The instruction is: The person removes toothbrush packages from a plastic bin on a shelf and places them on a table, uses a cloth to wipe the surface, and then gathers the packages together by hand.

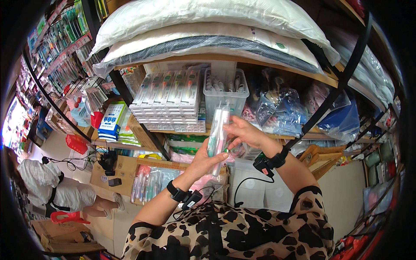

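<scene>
Upright in front of me are slim clear packs of toothbrushes (215,138), with green and pink handles showing through the plastic. My left hand (203,157) is closed round their lower part, thumb across the front. At the upper right edge of the packs, my right hand (248,135) grips with bent fingers. Just beyond, a clear plastic bin (225,100) on the shelf holds more slender packs. Left of it are piled boxed toothbrushes (167,93) in several layers. Below my left hand, an open cardboard box (135,184) contains more packaged toothbrushes.
Bagged pillows (208,30) fill the upper shelf, above a black metal post (349,65). Bagged clothing (281,110) lies to the right of the bin. A wooden stool-like piece (323,158) stands at right. Far left is a person in white (65,186) near a red stool (69,217).
</scene>
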Action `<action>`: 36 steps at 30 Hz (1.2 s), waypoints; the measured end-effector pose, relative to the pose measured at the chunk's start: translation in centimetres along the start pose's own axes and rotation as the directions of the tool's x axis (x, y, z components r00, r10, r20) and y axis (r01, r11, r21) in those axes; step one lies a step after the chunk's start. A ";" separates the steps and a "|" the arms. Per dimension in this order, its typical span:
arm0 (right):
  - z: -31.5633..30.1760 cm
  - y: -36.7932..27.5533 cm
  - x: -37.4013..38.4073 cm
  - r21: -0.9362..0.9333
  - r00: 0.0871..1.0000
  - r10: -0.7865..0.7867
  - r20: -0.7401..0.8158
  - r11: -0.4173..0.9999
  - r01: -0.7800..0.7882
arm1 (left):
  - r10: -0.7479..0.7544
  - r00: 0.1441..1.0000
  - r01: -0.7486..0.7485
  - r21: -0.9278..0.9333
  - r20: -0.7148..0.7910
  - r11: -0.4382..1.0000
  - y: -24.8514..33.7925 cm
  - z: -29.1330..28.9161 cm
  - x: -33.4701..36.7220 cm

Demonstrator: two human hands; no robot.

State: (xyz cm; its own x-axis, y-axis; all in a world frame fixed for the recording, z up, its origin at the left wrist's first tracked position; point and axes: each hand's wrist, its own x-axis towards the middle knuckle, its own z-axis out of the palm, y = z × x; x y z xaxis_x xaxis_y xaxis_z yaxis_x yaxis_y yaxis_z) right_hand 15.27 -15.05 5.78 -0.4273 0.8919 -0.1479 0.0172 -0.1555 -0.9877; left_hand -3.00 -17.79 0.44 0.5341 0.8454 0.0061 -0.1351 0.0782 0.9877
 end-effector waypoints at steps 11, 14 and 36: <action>2.7 0.0 -1.0 0.166 0.991 0.017 -0.136 0.986 0.006 | 0.095 0.995 -0.095 0.008 0.036 0.995 0.6 -1.6 -1.5; 2.5 -0.5 -1.4 0.023 0.968 -0.004 -0.251 1.000 0.010 | 0.119 0.992 -0.121 0.072 0.041 0.990 -0.2 -2.2 -1.3; -17.6 -3.4 6.6 0.199 0.659 -0.412 -0.629 0.734 0.649 | 0.002 0.980 -0.052 -0.243 -0.198 0.969 -0.4 -0.9 1.3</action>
State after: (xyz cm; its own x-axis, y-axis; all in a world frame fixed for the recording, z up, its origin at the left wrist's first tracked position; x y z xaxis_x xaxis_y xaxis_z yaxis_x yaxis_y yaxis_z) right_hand 28.29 -1.14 7.23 0.2800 0.9191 0.2774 -0.4448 0.3803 -0.8109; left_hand -2.98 -16.23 -0.07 0.3577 0.9336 -0.0225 -0.3611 0.1605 0.9186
